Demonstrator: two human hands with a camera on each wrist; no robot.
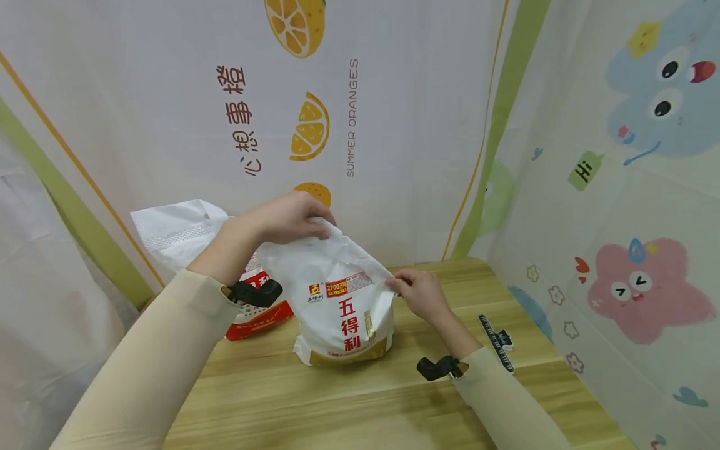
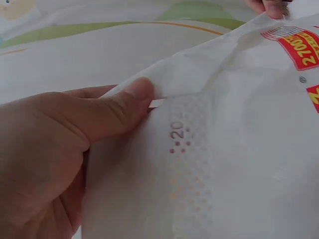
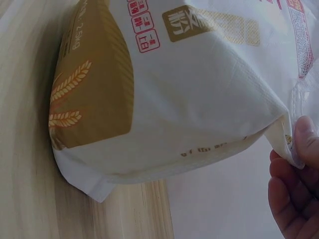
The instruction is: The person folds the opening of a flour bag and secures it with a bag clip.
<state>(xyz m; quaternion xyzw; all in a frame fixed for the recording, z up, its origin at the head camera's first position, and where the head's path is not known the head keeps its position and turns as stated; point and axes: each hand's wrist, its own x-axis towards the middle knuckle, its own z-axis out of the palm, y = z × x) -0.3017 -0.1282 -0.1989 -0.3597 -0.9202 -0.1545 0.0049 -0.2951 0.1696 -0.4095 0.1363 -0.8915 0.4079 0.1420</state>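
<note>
A white flour bag [image 1: 320,315] with red characters and a gold base stands on the wooden table, its upper part drawn out between both hands. At its top edge, my left hand [image 1: 287,219] pinches the fabric; in the left wrist view the thumb [image 2: 142,92] lies over the edge beside a dotted band with printed digits. My right hand [image 1: 422,294] pinches the bag's right upper corner between thumb and fingers. From the right wrist view, wheat ears and "2.5kg" show on the gold part of the bag [image 3: 102,94], with the corner folded to a point at the fingertips.
Behind my left forearm stands a second bag [image 1: 261,319], white and red, partly hidden. A white flap with a dotted band [image 1: 180,236] sticks up there. To the right on the table [image 1: 405,400] lies a flat strip with a piano-key print [image 1: 497,347]. Printed curtains [image 1: 405,156] hang behind.
</note>
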